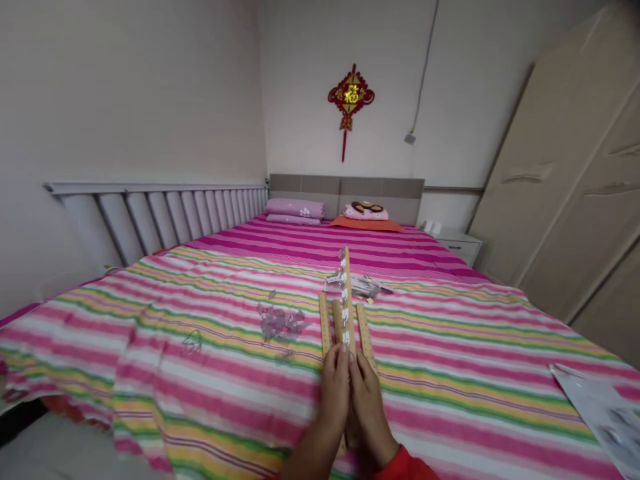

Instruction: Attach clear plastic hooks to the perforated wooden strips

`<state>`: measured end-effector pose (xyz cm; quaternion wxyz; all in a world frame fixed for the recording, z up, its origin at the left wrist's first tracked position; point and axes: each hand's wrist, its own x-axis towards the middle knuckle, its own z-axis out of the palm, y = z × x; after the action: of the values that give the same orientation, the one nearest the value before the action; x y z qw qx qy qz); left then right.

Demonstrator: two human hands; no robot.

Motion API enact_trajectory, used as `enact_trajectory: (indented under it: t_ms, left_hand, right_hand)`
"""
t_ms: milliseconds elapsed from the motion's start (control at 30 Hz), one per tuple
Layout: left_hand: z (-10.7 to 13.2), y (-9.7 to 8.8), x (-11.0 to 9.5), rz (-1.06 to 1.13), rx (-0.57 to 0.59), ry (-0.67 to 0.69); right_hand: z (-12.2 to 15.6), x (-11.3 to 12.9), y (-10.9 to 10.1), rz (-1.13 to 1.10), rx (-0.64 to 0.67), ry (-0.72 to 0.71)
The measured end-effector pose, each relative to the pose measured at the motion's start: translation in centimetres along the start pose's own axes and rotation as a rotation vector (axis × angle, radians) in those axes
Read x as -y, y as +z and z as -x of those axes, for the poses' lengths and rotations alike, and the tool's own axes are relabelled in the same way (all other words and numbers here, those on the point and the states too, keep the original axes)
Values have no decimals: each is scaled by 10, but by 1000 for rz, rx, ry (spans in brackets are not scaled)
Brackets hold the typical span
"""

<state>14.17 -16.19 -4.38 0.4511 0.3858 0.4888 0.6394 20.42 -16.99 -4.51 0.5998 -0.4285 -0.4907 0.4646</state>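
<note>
A long wooden strip (349, 300) rises tilted from between my two hands, with a row of small white pieces (345, 295) along its left side. My left hand (335, 380) grips its lower part from the left, fingers pressed near the lowest white piece. On the other side, my right hand (366, 387) is closed around the same strip; the two hands almost touch. Beneath lie more wooden strips with rows of holes, one to the left (325, 323) and one to the right (365, 330). Several small clear pieces (281, 321) are scattered left of them.
Behind the strips lies a clear packet with metallic-looking items (365, 287). A thin, tangled clear item (192, 342) rests farther left on the striped bedspread (225, 400). A flat plastic package (595, 407) is at right. Pillows (295, 209) stand by the headboard (310, 184).
</note>
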Motion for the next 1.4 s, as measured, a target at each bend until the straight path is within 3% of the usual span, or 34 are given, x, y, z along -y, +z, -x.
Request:
enact_trajectory:
  t_ms: [233,433,567,833,1133,1400]
  left_hand:
    - [-47,-27,-3,-128,-51,93]
    - [-75,-49,12,-308,-97,194]
    - [-103,-59,6,-410,-158,288]
    - [-150,-43,-14,-275,-126,197]
    - [-159,-43,6,-265,-111,206]
    - [-179,-50,-20,-248,-196,208]
  right_hand:
    - [-21,-15,35,61,99,-25]
    - [-39,-22,42,101,161,-40]
    - [-42,-28,42,203,146,-58]
    - [-41,-36,38,305,207,-191]
    - [-44,-19,23,219,208,15]
    - [-23,-20,2,321,282,-27]
